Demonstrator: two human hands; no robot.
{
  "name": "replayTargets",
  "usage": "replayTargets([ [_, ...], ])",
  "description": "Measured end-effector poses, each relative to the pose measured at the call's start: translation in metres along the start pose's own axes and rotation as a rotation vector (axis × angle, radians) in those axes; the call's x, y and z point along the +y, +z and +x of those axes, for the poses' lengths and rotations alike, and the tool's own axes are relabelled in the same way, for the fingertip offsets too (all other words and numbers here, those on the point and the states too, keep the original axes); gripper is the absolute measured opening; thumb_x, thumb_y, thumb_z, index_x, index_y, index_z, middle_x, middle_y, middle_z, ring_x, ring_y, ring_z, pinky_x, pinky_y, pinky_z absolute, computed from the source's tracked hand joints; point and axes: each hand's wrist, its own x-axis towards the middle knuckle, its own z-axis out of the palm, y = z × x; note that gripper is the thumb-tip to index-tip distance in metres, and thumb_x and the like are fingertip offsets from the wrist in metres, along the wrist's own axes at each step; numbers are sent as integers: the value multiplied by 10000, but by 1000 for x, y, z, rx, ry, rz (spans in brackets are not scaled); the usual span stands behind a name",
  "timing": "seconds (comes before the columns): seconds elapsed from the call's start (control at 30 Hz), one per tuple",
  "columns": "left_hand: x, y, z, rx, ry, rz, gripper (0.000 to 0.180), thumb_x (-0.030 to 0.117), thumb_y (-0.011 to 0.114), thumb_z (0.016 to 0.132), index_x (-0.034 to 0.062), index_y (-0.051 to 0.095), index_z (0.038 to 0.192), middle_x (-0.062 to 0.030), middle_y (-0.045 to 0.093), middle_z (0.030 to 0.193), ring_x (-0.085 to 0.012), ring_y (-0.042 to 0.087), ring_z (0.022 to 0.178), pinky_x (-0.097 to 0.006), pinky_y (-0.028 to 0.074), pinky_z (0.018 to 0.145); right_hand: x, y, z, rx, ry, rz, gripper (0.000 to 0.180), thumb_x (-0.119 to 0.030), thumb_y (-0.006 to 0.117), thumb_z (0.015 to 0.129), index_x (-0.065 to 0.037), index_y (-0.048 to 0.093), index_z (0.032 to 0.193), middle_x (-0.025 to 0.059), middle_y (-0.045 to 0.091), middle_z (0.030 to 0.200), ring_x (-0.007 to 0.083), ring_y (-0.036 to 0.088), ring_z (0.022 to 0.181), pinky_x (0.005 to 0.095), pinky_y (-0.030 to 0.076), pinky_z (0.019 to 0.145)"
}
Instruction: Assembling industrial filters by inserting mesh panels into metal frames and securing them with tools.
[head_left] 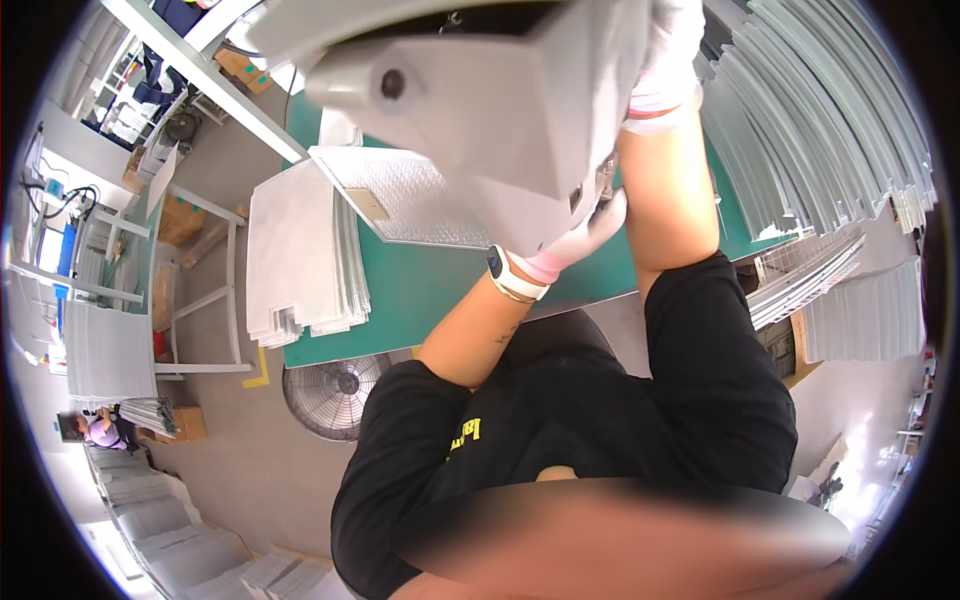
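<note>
A large light grey housing fills the upper middle, close to the camera. It has a dark opening at the top and a round hole on its left. My left hand, in a pale glove, is closed at its lower right edge, beside a small metal fitting. Its fingers are partly hidden by the housing. My right hand, also gloved, lies against the housing's right side; its fingertips are out of sight. Under the housing, a silvery bubble-textured sheet lies on the green tabletop.
Left on the table lies a stack of white cut sheets. Many upright panels line the right side. A round floor fan stands below the table. White frames and another person are at far left.
</note>
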Motion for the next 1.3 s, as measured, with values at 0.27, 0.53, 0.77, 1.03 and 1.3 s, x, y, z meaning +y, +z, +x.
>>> replayTargets([
  [0.27,15,-18,9,-155,9,35,105,78,701,710,68,598,729,-55,526,607,-258,519,542,-390,415,558,15,-18,-11,98,-115,-27,259,-91,635,853,22,626,1086,120,703,908,218,688,752,309,567,687],
  [0.53,17,-6,-19,-226,-267,-63,97,67,708,753,44,644,822,-74,569,677,-264,571,652,-396,445,614,2,-3,-27,66,-81,-36,272,-98,636,859,1,622,1112,106,697,895,207,680,746,304,561,642],
  [0.77,13,-13,-32,13,2,173,193,86,738,743,59,684,926,-33,632,744,-262,604,706,-364,481,659,-11,37,-29,11,-51,-87,278,-115,640,872,-11,611,1128,85,679,852,177,658,701,272,540,589],
  [1.03,83,-90,-57,-282,-5,230,279,222,827,661,174,667,884,20,550,751,-207,548,737,-393,379,773,-41,94,-6,169,-309,-421,153,-171,635,933,-79,613,1053,39,652,781,112,605,586,215,481,498],
  [1.3,71,-196,-261,-1069,90,195,313,266,802,675,138,662,923,-6,604,861,-224,618,843,-378,519,795,-26,64,-12,68,-83,-279,172,-150,612,949,-61,609,1096,52,671,787,131,638,621,236,519,539],
])
